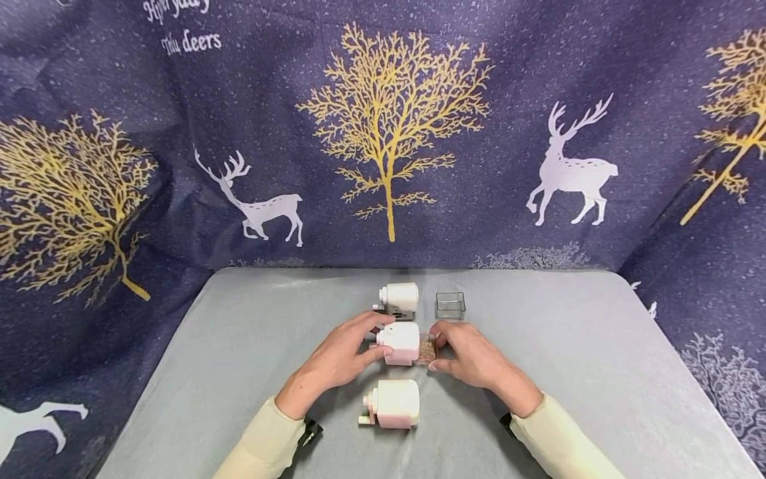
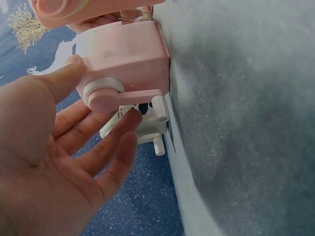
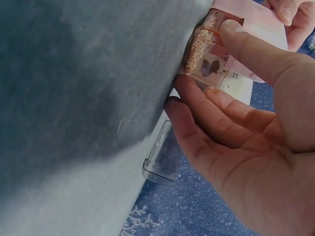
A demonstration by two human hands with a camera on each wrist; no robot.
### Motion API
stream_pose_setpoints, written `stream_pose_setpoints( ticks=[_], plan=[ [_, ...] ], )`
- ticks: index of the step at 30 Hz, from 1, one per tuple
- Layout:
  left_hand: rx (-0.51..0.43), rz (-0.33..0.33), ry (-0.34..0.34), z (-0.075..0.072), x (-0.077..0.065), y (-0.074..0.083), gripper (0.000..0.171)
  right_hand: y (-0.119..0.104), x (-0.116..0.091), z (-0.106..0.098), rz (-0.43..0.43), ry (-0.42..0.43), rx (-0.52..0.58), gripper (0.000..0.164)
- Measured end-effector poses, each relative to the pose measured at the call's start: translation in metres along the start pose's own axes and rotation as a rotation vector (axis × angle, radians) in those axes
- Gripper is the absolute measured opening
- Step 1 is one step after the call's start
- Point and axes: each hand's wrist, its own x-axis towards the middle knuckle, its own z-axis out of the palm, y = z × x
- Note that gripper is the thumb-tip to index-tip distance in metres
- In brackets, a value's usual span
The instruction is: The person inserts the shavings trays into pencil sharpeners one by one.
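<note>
Head cam: my left hand (image 1: 341, 354)'s gripping the middle pink sharpener (image 1: 402, 336) on the table (image 1: 239, 372), and my right hand (image 1: 474, 356)'s pinching the shavings drawer (image 1: 427, 350) poking out of it. Left wrist: thumb (image 2: 61, 81) on the body near the crank (image 2: 140, 97), other fingers (image 2: 106, 147) spread. Right wrist: fingers clamped on that see-through drawer.
</note>
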Motion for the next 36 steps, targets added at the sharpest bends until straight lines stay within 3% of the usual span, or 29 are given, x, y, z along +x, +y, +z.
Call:
stream_pose_setpoints(
  ticks=[36],
  plan=[
    [-0.025, 0.006, -0.007, 0.0011, 0.0006, -0.0016, 0.055, -0.0062, 0.0061, 0.0068, -0.049, -0.006, 0.031, 0.043]
  ],
)
